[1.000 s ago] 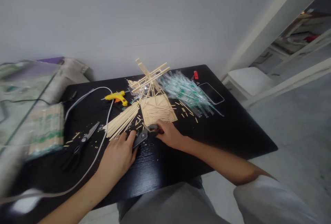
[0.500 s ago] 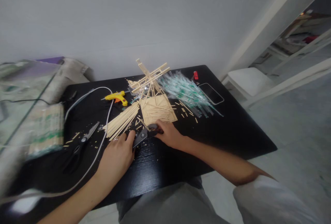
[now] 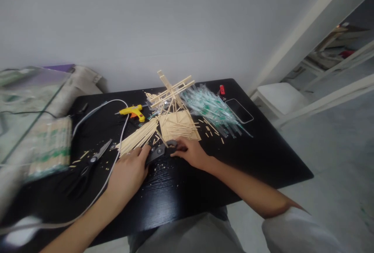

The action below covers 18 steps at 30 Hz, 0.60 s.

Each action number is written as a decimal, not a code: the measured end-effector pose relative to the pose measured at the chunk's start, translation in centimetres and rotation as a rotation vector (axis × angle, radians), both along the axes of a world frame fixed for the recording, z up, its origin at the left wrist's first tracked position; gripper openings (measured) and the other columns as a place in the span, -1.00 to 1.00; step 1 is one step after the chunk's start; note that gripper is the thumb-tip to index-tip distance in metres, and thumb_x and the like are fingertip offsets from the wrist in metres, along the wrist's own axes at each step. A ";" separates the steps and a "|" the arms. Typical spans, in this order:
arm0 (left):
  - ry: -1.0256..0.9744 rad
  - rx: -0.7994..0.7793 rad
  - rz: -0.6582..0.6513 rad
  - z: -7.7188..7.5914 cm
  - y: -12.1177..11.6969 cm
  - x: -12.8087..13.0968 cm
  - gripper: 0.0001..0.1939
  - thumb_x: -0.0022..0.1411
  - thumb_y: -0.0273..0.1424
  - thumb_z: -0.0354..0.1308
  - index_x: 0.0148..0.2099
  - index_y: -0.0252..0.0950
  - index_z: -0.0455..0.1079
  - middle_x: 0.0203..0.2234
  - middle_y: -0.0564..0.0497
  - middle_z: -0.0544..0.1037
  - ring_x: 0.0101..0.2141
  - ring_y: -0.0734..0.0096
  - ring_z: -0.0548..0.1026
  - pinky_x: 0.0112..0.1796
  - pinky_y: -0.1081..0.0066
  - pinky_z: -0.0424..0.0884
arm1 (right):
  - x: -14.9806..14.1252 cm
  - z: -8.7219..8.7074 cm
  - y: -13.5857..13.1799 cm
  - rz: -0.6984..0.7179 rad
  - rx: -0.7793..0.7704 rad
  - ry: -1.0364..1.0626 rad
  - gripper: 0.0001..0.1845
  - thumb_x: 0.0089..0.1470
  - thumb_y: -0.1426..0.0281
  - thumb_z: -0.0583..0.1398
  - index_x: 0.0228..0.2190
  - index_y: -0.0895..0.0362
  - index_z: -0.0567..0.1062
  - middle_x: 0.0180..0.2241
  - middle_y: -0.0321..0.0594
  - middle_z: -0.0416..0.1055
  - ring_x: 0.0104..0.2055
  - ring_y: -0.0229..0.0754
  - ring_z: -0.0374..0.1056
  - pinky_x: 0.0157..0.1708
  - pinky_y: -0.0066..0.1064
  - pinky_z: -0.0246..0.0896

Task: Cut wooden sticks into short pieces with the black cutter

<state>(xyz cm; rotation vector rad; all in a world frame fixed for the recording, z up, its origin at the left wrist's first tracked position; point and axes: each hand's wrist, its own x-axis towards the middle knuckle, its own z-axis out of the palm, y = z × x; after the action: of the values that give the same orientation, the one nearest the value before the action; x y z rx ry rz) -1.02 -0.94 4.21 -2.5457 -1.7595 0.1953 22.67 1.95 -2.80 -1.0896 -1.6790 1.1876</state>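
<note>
My left hand [image 3: 128, 171] is closed around the handles of a dark grey hand cutter [image 3: 157, 152] with a curved jaw, low over the black table. A thin wooden stick [image 3: 161, 137] slants into the jaw. At the jaw's tip, my right hand [image 3: 189, 152] pinches the stick's near end, though its fingers partly hide the grip. Beyond the hands, a bundle of long wooden sticks [image 3: 138, 136] lies beside a square wooden base [image 3: 168, 118], which carries loose sticks. A windmill-like stick structure [image 3: 172, 89] with crossed arms rises at the back of this base.
Left of the sticks are a yellow glue gun [image 3: 133, 112], black scissors [image 3: 92, 160] and a white cable [image 3: 112, 167]. Wrapped sticks [image 3: 51, 147] fill the left side. On the right lie plastic wrappers [image 3: 210, 107], a phone [image 3: 239, 111], a red object [image 3: 222, 89] and short offcuts [image 3: 209, 130].
The view has tilted slightly. The cutter has shifted a little left, its angle flatter, and the stick in its jaw stands steeper. Both hands keep their grip.
</note>
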 end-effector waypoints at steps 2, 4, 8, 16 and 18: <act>-0.066 0.100 0.028 0.3 0.9 -0.5 -0.65 0.27 -0.47 0.09 0.10 -0.27 0.41 -0.14 -0.18 0.58 -0.13 -0.03 0.55 -0.10 0.13 0.45 | 0.7 0.2 0.6 -0.057 0.059 -0.024 -0.73 0.11 0.17 0.37 -0.26 0.11 0.57 -0.31 -0.20 0.63 -0.26 -0.11 0.56 -0.20 -0.31 0.41; -0.141 0.175 0.054 0.6 1.8 -0.9 -0.65 0.29 -0.43 0.09 0.12 -0.24 0.42 -0.07 -0.19 0.56 -0.08 -0.05 0.53 -0.04 0.09 0.42 | 1.5 0.3 1.2 -0.124 0.147 -0.100 -0.79 0.16 0.22 0.35 -0.29 0.10 0.61 -0.29 -0.17 0.63 -0.25 -0.10 0.55 -0.18 -0.29 0.42; -0.296 0.187 0.124 0.2 3.0 -0.9 -0.64 0.40 -0.18 0.02 0.09 -0.21 0.44 -0.11 -0.14 0.59 -0.16 0.06 0.56 -0.16 0.23 0.43 | 2.5 0.4 1.7 -0.154 0.325 -0.267 -0.93 0.21 0.37 0.32 -0.29 0.11 0.63 -0.29 -0.15 0.60 -0.25 -0.10 0.52 -0.16 -0.29 0.41; -0.439 0.005 0.197 -0.9 3.1 -1.4 -0.47 0.41 0.05 -0.15 -0.13 -0.23 0.48 -0.37 -0.03 0.64 -0.34 0.17 0.59 -0.31 0.34 0.35 | 1.5 -0.1 0.9 -0.060 0.488 -0.486 -0.88 0.29 0.42 0.24 -0.26 0.13 0.62 -0.29 -0.11 0.52 -0.19 -0.05 0.42 -0.06 -0.19 0.35; -0.466 -0.027 0.163 -1.1 3.1 -1.7 -0.45 0.42 0.04 -0.18 -0.17 -0.25 0.47 -0.39 -0.04 0.63 -0.33 0.16 0.59 -0.27 0.32 0.37 | 1.5 -0.2 1.0 -0.069 0.508 -0.510 -0.87 0.29 0.42 0.23 -0.25 0.12 0.62 -0.28 -0.10 0.51 -0.18 -0.03 0.40 -0.04 -0.16 0.33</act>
<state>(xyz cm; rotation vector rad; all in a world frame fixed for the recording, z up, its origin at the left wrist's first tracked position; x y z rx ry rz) -2.71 2.12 3.09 -2.6195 -2.1231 -0.4079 24.14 2.91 -3.02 -1.1593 -2.1476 0.4005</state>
